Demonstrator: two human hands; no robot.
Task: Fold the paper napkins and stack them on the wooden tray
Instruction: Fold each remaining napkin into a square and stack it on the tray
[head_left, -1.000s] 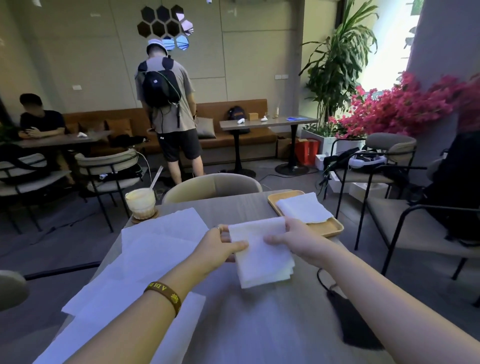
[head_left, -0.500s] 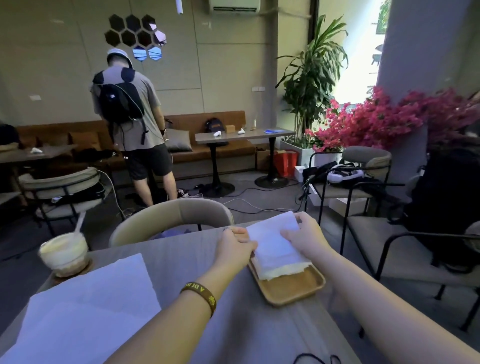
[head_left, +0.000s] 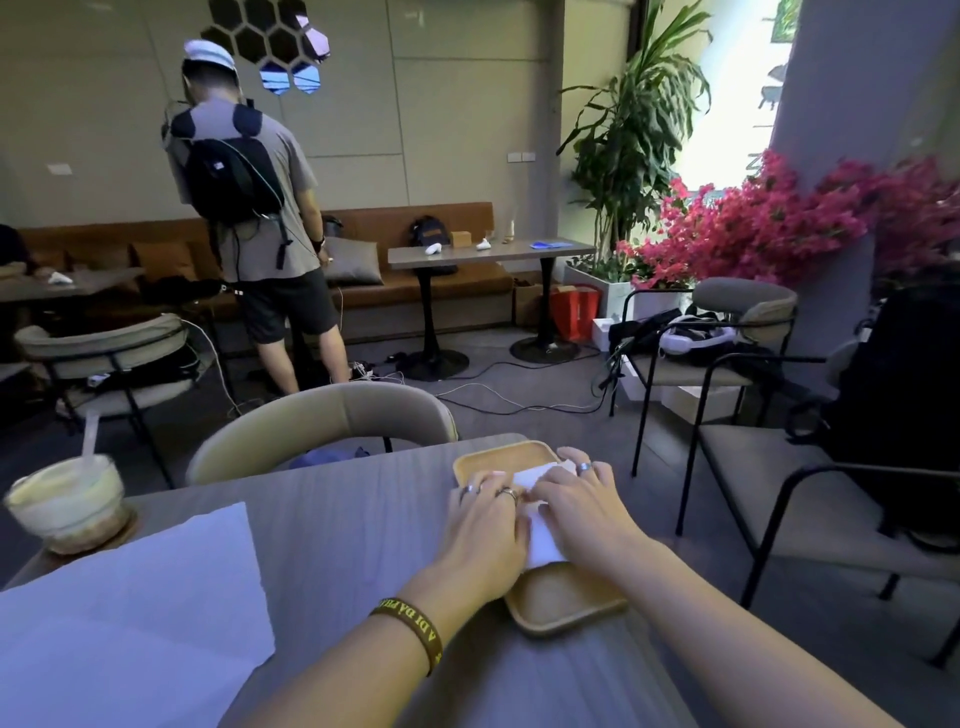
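Napkin (head_left: 543, 543) on wooden tray (head_left: 563, 597), wristband (head_left: 410, 631) reading "A DI DA"

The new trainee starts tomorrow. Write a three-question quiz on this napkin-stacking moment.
1. True or false: the left hand and the right hand both press flat on the folded napkins on the wooden tray.
2. Where do the unfolded napkins lie? A: on the tray. B: on the table, left of the tray. C: on a chair.
3. Fill in: the drink with a straw stands near the table's far ___ corner.

Key: 1 true; 2 B; 3 left.
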